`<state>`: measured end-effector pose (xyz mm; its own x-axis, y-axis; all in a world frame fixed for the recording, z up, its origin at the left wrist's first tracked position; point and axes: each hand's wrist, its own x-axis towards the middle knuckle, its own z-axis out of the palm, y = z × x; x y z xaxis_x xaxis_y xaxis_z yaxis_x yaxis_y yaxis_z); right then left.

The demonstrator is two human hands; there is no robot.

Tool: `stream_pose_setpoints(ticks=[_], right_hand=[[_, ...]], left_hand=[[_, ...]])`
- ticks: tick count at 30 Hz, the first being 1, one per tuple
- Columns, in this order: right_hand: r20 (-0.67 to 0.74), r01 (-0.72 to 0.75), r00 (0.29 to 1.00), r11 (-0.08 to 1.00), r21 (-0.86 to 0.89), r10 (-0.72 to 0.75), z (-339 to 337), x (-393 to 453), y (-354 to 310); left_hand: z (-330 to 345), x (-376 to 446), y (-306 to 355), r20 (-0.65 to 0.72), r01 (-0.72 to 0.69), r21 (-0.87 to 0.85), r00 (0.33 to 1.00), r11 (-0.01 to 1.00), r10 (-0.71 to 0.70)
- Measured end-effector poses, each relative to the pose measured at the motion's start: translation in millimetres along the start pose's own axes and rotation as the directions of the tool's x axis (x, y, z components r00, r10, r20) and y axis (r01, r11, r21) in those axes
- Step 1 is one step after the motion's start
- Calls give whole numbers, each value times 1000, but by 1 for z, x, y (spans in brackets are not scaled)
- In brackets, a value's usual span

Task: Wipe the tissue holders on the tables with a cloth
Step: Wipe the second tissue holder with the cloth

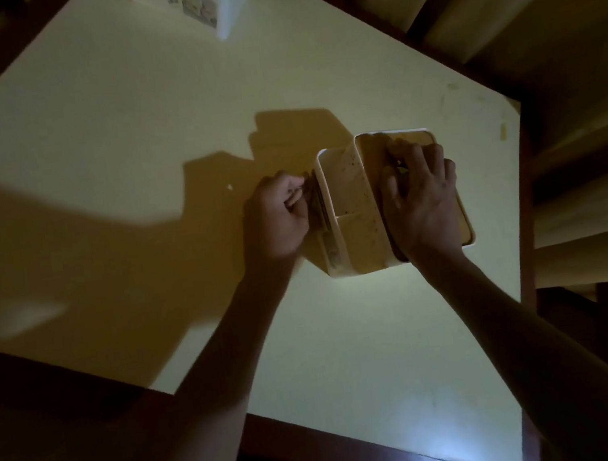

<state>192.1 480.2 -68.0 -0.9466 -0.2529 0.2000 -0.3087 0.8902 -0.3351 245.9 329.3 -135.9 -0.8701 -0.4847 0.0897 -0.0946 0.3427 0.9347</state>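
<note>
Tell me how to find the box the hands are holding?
Look at the big pale table, near its right edge. The holder is the open cream box with inner dividers and brown specks, between both hands, unlike the white box at the far edge.

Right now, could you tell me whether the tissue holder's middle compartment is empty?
Empty: the tissue holder shows only a bare, speckled floor there.

The table [156, 141] is pale yellow with a dark reddish-brown edge; the tissue holder [352, 202] is cream, speckled brown inside; the cloth [316, 206] looks dark, perhaps brown; the far box [228, 7] is white
</note>
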Motion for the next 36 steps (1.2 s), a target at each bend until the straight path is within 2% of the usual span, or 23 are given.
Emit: stream_pose_setpoints(ticks=[3, 8, 13, 17, 19, 22, 25, 29, 33, 36], right_hand=[[-3, -7, 1000, 1000, -8, 7, 0, 0, 0], [1, 7, 1000, 1000, -14, -7, 1, -1, 1], [-6, -1, 1000, 1000, -15, 1, 2, -1, 0], [-7, -6, 1000, 1000, -8, 6, 3, -1, -1], [-2, -7, 1000, 1000, -9, 7, 2, -2, -1], [-4, -6, 1000, 1000, 4, 6, 2, -2, 0], [-9, -19, 1000, 1000, 17, 19, 2, -1, 0], [-26, -15, 1000, 1000, 2, 15, 2, -1, -2], [-27, -21, 999, 1000, -12, 20, 1, 0, -3], [-25, -25, 999, 1000, 0, 25, 1, 0, -2]], left_hand=[[-4, -39, 2, 76, 75, -14, 994, 997, -74], [-2, -95, 13, 120, 87, -45, 989, 995, -81], [-4, -65, 11, 177, 153, -34, 973, 988, -145], [-5, -8, 14, 52, 156, 20, 986, 988, -157], [-9, 14, 20, 13, 186, -62, 982, 981, -186], [-25, 30, 35, -6, 116, -347, 992, 931, -125], [-32, 30, 53, -7, 26, -417, 999, 908, -32], [-20, 21, 63, 45, -81, -308, 994, 948, 100], [-3, 25, 58, 26, -112, -70, 993, 991, 114], [4, 33, 59, -7, -126, 39, 992, 991, 127]])
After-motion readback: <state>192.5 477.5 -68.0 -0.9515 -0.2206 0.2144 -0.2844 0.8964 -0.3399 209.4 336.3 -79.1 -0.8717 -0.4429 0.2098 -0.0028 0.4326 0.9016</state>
